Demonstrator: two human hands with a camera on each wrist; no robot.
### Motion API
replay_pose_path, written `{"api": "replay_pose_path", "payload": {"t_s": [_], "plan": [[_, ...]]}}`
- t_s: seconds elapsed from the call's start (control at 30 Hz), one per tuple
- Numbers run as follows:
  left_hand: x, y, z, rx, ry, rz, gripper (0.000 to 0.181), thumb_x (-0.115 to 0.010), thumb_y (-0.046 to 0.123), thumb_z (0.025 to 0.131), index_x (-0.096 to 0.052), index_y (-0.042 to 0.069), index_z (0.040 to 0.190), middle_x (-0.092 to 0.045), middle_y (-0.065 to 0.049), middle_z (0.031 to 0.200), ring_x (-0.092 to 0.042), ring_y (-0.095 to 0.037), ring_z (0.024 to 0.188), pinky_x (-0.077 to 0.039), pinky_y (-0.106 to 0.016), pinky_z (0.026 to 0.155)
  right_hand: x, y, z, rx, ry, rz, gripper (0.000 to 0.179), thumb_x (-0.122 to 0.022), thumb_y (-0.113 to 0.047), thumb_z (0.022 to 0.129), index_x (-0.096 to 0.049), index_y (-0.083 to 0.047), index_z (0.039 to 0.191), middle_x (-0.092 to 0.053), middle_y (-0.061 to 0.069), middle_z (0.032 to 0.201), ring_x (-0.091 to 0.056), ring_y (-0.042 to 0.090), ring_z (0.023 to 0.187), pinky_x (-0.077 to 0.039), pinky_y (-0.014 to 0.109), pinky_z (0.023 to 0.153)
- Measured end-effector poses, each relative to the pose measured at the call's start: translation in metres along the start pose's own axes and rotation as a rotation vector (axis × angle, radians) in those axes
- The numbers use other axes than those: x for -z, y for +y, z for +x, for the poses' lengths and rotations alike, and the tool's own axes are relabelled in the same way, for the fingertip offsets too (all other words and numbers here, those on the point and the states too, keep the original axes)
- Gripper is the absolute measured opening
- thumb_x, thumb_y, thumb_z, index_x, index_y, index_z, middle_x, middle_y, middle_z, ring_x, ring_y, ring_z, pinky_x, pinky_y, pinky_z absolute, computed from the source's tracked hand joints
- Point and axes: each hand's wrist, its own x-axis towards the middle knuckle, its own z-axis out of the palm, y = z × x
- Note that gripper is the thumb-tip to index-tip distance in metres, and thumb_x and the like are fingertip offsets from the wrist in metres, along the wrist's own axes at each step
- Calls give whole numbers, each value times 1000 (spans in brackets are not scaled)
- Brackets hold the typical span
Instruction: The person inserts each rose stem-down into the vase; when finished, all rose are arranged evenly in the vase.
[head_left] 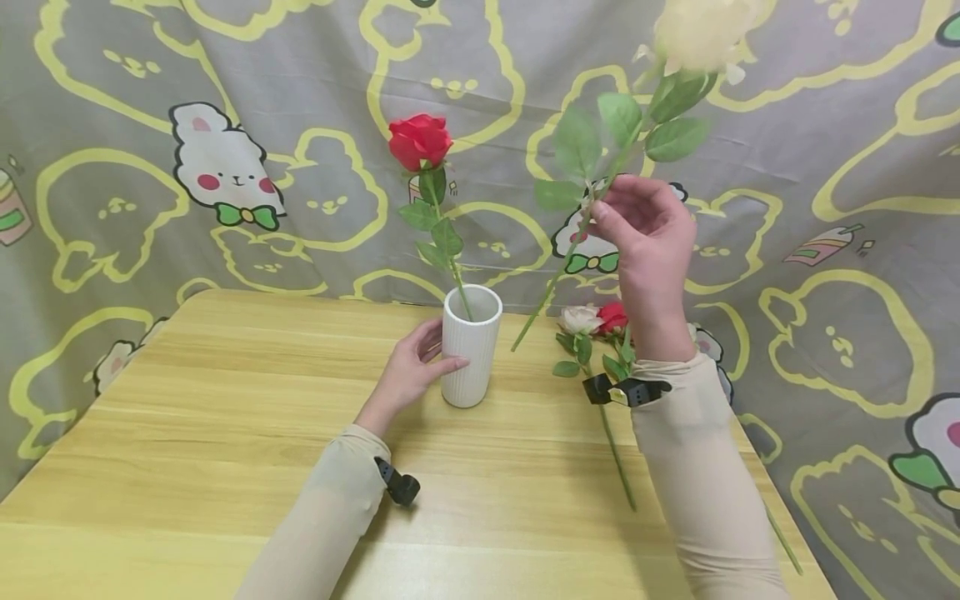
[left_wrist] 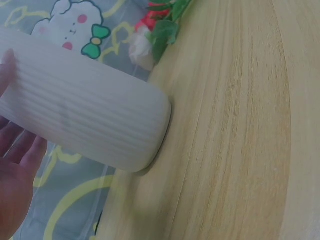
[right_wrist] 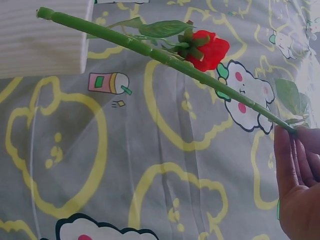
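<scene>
A white ribbed vase (head_left: 467, 358) stands upright on the table, with a red rose (head_left: 420, 143) leaning out of its mouth. Around the vase's left side my left hand (head_left: 408, 367) curls, thumb across the front; the left wrist view shows the same vase (left_wrist: 95, 100) with fingers beneath and thumb above. Up to the right, my right hand (head_left: 652, 242) pinches the stem of a pale cream rose (head_left: 701, 37) between thumb and fingertips. Its stem (right_wrist: 165, 59) slants down toward the vase, its lower end in the air apart from the rim.
On the table's right side lie a white rose (head_left: 581, 319) and a red rose (head_left: 612, 317), partly behind the right forearm. Another green stem (head_left: 783, 542) shows near the right edge. A patterned grey curtain (head_left: 315, 50) hangs behind the wooden table (head_left: 225, 417).
</scene>
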Motion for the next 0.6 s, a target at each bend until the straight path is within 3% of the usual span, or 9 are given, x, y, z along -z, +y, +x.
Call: {"api": "replay_pose_path", "payload": {"t_s": [0.3,0.53,0.6], "plan": [[0,4,0,17,-8,-8,71,-78,1,83,-42,-3,143,-45,-22,145,-43,-33,133,-37,-38,111,-9,-5,7,25,59,66,24,-71,19,78,-65,7,98,-62,19,89,-62,26,77,-61,34,69],[-2,32,-8,28,-26,2,68,-76,-3,83,-41,-9,141,-44,-27,143,-43,-36,133,-37,-41,111,-14,-4,10,36,80,108,24,-69,22,78,-64,7,97,-62,19,88,-62,26,76,-61,35,67],[-3,33,-9,27,-29,-3,68,-76,-3,83,-41,-9,141,-44,-27,143,-43,-36,133,-37,-41,111,-16,-4,11,36,79,110,24,-68,22,78,-64,7,96,-62,20,88,-62,26,76,-61,35,67]]}}
